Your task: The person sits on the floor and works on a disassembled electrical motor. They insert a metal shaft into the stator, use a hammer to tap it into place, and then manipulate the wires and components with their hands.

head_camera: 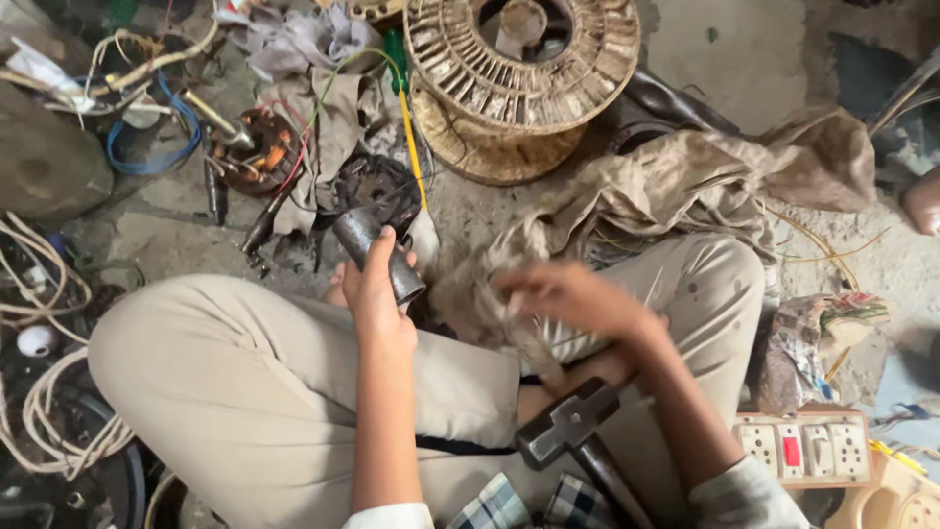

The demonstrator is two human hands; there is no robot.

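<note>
My left hand [375, 292] grips a dark grey metal cylinder [367, 238], holding it tilted above my left knee. My right hand [568, 297] is blurred and presses a dirty beige rag [482, 284] between my knees. A hammer with a steel head [568, 423] and dark handle lies across my lap, under my right forearm, untouched by either hand.
I sit cross-legged on a concrete floor. A wound motor stator [519, 69] stands ahead, with crumpled cloth [705, 176] to its right. Wires and cables [49, 392] pile up at the left. A switchboard with sockets [808, 446] lies at the lower right.
</note>
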